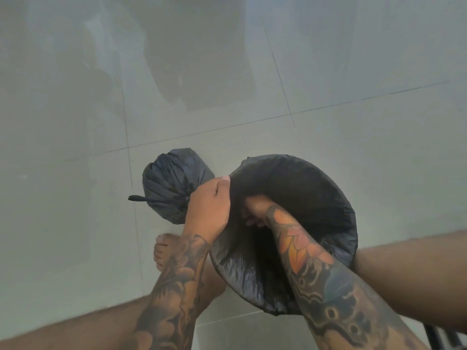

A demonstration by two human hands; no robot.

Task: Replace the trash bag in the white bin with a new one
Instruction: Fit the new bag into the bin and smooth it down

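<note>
A new black trash bag [310, 188] is stretched over a round bin; its folded-over edge covers the rim and hides the bin itself. My left hand [208, 207] grips the bag's edge at the left side of the rim. My right hand [254, 210] reaches down inside the bag, fingers curled against the black plastic; whether it grips the plastic is hidden. A tied-off full black bag [169, 183] sits on the floor just left of the bin, its knot and a black tie strip [141, 198] pointing left.
Pale grey floor tiles [353, 137] spread all around. My bare foot [164, 253] stands just left of the bin, below the tied bag. My legs frame the bottom of the view. A dark object [439, 337] shows at the bottom right corner.
</note>
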